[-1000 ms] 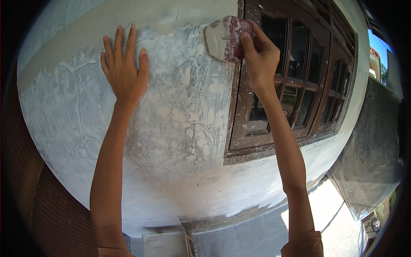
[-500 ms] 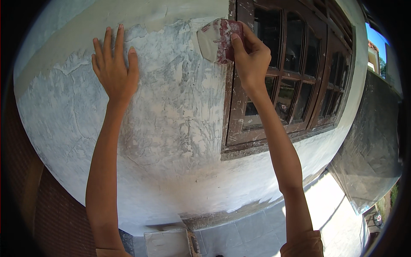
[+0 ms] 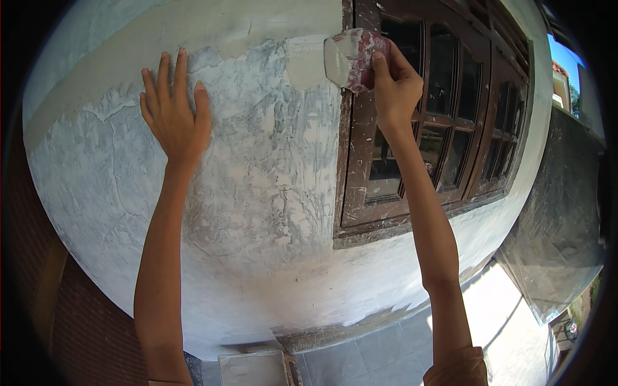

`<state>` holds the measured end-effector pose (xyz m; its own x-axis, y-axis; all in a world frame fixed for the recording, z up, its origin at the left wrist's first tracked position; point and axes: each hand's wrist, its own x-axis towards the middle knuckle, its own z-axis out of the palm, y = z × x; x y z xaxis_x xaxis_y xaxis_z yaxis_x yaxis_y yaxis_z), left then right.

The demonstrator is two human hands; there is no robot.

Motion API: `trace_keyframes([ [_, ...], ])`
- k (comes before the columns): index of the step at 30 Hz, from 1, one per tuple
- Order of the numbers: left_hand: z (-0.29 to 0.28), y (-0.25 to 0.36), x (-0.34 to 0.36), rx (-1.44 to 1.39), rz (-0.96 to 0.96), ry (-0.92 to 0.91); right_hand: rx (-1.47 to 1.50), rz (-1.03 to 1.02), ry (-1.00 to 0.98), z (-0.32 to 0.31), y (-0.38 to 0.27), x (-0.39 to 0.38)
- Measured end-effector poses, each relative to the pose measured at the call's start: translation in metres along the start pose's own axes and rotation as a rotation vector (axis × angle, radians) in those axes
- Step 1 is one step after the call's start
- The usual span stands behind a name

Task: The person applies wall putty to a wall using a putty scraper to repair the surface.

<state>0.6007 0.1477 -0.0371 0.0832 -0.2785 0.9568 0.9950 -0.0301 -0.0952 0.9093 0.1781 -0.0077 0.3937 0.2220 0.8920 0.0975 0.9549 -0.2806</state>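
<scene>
My right hand [image 3: 399,90] pinches a dark red putty spreader [image 3: 358,59], its flat face smeared with beige putty. The spreader's left edge meets the wall beside the upper part of the brown window frame [image 3: 346,128]. Just left of it lies a smooth patch of beige putty [image 3: 307,63]. The wall [image 3: 257,161] below is patchy white and grey with hairline cracks, and a smooth beige band [image 3: 193,29] runs along its upper part. My left hand [image 3: 174,112] rests on the wall with fingers spread, holding nothing.
To the right are wooden window shutters with dark glass panes [image 3: 441,64]. A pale, putty-smeared box-like thing [image 3: 252,368] sits on the grey tiled floor [image 3: 360,354] below. A dark sheet [image 3: 553,219] hangs at the far right. Dark ribbed brown material [image 3: 90,321] lies at lower left.
My right hand has drawn the spreader rightward to the window frame, uncovering a smooth beige patch on the wall. My left hand stays on the wall, with the view slightly shifted.
</scene>
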Motion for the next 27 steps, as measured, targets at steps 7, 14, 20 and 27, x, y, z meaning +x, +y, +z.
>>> trace_keyframes([
  [7,0.001,-0.002,-0.002,0.01,0.006,-0.01,-0.082,-0.149,-0.036,0.02,-0.014,0.005],
  [14,-0.001,0.001,0.0,0.037,0.028,-0.059,-0.036,-0.05,0.107,-0.01,-0.01,0.041],
  [20,0.0,-0.005,0.0,0.016,0.027,-0.077,-0.001,-0.095,-0.163,0.02,-0.013,0.022],
  [27,0.001,0.002,0.0,0.028,0.001,-0.06,-0.117,-0.177,0.0,-0.008,-0.006,0.04],
])
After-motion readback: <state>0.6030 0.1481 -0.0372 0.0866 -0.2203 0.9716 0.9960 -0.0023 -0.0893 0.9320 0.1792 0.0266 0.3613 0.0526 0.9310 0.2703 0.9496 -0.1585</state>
